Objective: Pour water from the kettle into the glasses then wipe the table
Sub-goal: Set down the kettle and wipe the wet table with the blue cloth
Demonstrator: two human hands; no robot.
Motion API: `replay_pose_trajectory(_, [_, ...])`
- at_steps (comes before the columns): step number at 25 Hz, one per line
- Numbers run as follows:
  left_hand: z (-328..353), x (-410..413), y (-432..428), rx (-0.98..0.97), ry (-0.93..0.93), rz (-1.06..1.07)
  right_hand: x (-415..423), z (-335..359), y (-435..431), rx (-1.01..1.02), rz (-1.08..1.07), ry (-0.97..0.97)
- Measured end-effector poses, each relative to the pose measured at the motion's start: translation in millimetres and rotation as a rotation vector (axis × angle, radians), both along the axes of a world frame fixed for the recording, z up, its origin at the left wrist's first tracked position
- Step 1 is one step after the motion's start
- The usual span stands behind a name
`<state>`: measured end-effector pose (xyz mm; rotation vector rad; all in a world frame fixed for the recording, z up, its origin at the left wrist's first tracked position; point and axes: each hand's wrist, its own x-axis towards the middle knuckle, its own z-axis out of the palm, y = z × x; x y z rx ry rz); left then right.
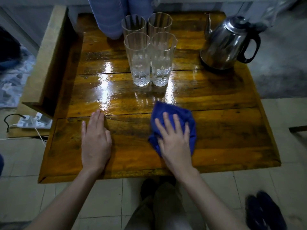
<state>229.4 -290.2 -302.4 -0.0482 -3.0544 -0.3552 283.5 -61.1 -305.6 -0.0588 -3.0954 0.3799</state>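
Observation:
Several tall clear glasses stand close together at the middle back of the wooden table; the two front ones hold a little water. A steel kettle with a black handle sits at the back right. My right hand lies flat, fingers spread, on a crumpled blue cloth in front of the glasses. My left hand rests flat on the bare wood to the left, holding nothing. The tabletop shines wet around the glasses.
A raised wooden side panel runs along the table's left edge. A blue striped fabric hangs behind the glasses. A power strip with cords lies on the tiled floor to the left. Dark shoes sit at lower right.

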Motion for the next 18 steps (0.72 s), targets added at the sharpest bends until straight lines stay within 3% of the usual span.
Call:
replay_pose_trajectory(4, [0.5, -0.2, 0.9, 0.028, 0.011, 0.003, 22.5, 0.1, -44.6, 0.012, 0.212, -0.012])
replay_pose_trajectory(8, [1.4, -0.3, -1.5, 0.067, 0.008, -0.003, 25.1, -1.4, -2.6, -0.026, 0.281, -0.016])
replay_pose_trajectory(11, [3.7, 0.3, -0.9, 0.090, -0.001, 0.000, 26.6, 1.4, 64.6, -0.086, 0.120, -0.034])
replay_pose_trajectory(15, [3.9, 0.7, -1.5, 0.096, 0.003, 0.001, 25.8, 6.7, 183.1, -0.132, -0.300, -0.070])
replay_pose_trajectory(18, [6.3, -0.3, -0.3, 0.126, -0.005, 0.020, 13.2, 6.7, 206.8, -0.061, -0.438, -0.110])
